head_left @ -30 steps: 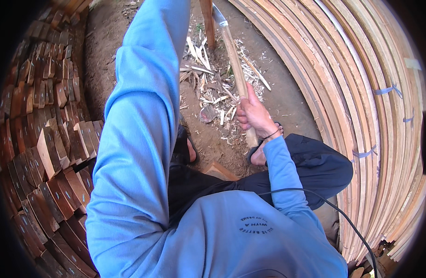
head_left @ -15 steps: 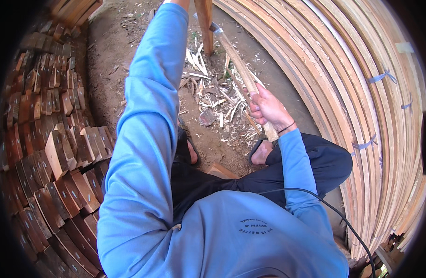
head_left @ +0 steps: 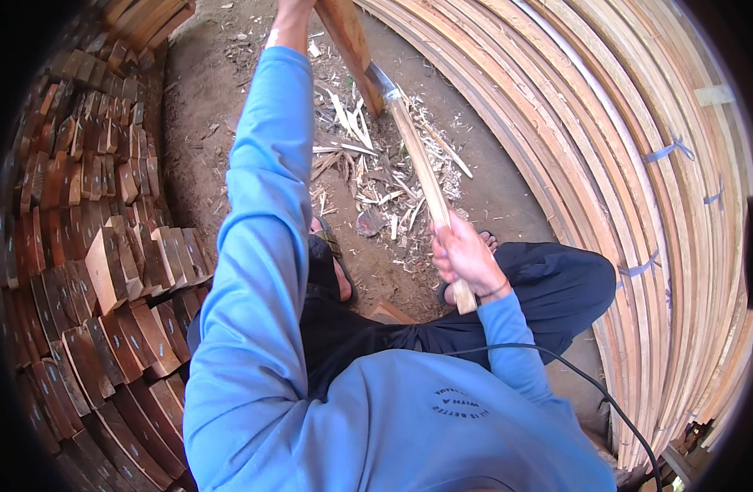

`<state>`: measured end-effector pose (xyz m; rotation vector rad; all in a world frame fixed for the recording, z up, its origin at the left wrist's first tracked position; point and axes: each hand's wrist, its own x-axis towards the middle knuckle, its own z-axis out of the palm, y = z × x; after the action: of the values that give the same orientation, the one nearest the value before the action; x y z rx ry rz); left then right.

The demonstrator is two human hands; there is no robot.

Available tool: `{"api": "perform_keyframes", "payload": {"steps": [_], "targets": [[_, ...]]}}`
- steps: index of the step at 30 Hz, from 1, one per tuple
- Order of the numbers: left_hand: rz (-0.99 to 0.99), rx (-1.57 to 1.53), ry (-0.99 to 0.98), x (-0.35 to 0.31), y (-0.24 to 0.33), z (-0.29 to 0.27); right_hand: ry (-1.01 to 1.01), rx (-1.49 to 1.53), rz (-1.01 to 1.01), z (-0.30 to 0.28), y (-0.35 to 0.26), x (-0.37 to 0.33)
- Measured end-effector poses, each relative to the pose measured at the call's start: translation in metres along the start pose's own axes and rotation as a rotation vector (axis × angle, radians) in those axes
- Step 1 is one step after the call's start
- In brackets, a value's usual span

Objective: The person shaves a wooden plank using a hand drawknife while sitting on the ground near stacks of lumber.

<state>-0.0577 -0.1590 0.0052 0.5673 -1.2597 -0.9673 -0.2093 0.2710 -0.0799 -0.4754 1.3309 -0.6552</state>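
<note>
R hand (head_left: 466, 252) gripping tool handle (head_left: 420, 156), metal blade (head_left: 381, 79) at wood pc (head_left: 347, 41), L hand (head_left: 295, 7) part-cropped, can't tell grip

Pale tan handle (head_left: 420, 164), plain blue sleeves (head_left: 266, 197)

Head view, one item: wide fisheye, left of a side-by-side pair, head-worn, upright. Facing: steeply down over the wearer's chest, 12 o'clock pointing forward. Nearest: light-blue, long-sleeved cloth shirt (head_left: 368, 426), at 6 o'clock. Farther: bare right hand (head_left: 472, 256), just off centre toward 3; bare left hand (head_left: 295, 10), cropped by the upper edge between 11 and 12; loose brown earth ground (head_left: 208, 82), beyond. Lens bend: long, pale wooden planks (head_left: 606, 164) bow at 3. Rim: black, rounded.
</note>
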Motion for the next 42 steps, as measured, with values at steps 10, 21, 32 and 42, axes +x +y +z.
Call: {"api": "perform_keyframes", "payload": {"steps": [10,21,32,42], "targets": [[0.017,-0.080,-0.096,-0.026,0.020,0.039,0.010,-0.058,-0.017,-0.005,-0.020,-0.009],[0.050,-0.100,-0.160,-0.073,0.051,0.050,0.023,0.146,0.029,0.008,-0.002,-0.010],[-0.197,-0.170,-0.470,-0.071,0.072,-0.020,-0.030,0.224,0.093,-0.003,0.031,-0.005],[0.375,0.227,0.601,-0.122,0.082,0.013,0.225,-0.256,-0.108,0.075,0.055,-0.002]]}}
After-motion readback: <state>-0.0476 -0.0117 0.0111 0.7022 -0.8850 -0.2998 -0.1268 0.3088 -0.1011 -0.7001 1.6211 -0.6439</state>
